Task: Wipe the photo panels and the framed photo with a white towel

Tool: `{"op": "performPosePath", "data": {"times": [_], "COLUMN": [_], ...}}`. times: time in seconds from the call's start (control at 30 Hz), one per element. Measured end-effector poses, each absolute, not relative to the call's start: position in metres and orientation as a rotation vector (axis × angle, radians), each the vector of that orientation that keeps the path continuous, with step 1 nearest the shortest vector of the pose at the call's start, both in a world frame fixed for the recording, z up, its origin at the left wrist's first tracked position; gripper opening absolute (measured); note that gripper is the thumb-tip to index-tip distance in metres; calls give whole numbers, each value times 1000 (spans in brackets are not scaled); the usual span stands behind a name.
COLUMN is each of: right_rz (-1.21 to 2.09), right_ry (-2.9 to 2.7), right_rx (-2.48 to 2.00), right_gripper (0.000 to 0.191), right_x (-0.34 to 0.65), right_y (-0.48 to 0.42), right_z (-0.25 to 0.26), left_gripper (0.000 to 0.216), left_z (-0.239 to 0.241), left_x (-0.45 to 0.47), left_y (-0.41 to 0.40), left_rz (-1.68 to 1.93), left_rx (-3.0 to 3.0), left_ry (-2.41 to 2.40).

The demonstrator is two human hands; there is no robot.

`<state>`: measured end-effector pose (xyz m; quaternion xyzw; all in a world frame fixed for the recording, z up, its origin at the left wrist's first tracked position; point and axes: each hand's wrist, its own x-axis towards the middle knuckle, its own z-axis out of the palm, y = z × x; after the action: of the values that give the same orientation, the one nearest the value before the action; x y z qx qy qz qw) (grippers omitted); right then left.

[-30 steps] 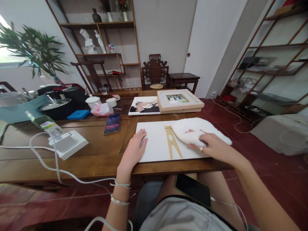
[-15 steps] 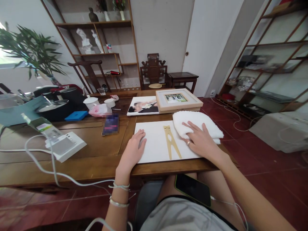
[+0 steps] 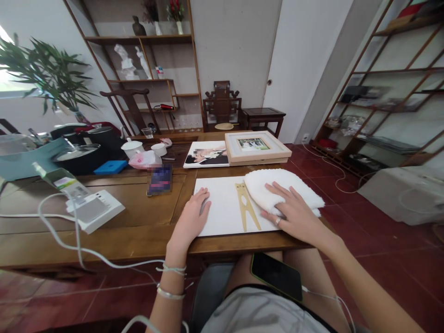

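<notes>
A thin white board (image 3: 220, 208) lies flat near the table's front edge. On it is a yellowish, flat piece (image 3: 239, 191) with two long legs, an oval hole and a cat-like head. My left hand (image 3: 192, 215) rests on the board's left edge, fingers stretched out and nothing held. My right hand (image 3: 298, 215) bears down on a folded white towel (image 3: 260, 185), which is caught between thumb and fingers. The towel covers the board's right part and touches the flat piece. My right palm hides part of the towel.
Behind the board lie a photo print (image 3: 204, 157) and a framed picture (image 3: 258, 147). At left are an opened white box (image 3: 100, 210), a white cable (image 3: 104, 259), a blue box (image 3: 111, 167) and pots (image 3: 78, 157). A phone (image 3: 277, 275) lies on my lap.
My right hand has moved a little towards me and rightward. The towel has shifted nearer with it and now meets the flat piece's side. My left hand stays in place.
</notes>
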<state>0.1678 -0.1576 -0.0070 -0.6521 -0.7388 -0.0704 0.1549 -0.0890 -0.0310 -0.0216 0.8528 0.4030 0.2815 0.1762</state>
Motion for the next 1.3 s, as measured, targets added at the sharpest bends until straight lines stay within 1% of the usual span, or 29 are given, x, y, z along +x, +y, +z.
{"op": "performPosePath", "data": {"times": [0.23,0.4,0.57,0.73,0.87,0.97,1.13,1.3], "right_rz": [-62,-67,-126,-122,-64,-52,-133,-16], "right_ry": [-2157,-2145,-2133,-2158,-2176,-2159,-2046,-2084], "right_rx": [-2002,-2030,-2008,-1971,-1927,-1936,-2007,-2129], "right_gripper": [45,43,41,39,29,24,29,28], "right_x": [185,186,174,162,165,171,180,190], "right_y": [-98,-85,-108,-159,-195,-202,-169,-115], "right_z": [1,2,0,1,3,1,-2,8], "left_gripper": [36,36,37,37,35,36,35,37], "left_z": [-21,-21,-21,-22,-21,-21,-21,-21], "left_x": [-90,-90,-90,-90,-90,-89,-90,-90], "left_y": [-32,-32,-32,-32,-33,-33,-32,-32], "left_rz": [806,808,809,799,801,801,807,799], "left_rx": [2403,2395,2389,2396,2399,2398,2399,2399], "left_ry": [1127,1129,1121,1130,1137,1132,1133,1130]}}
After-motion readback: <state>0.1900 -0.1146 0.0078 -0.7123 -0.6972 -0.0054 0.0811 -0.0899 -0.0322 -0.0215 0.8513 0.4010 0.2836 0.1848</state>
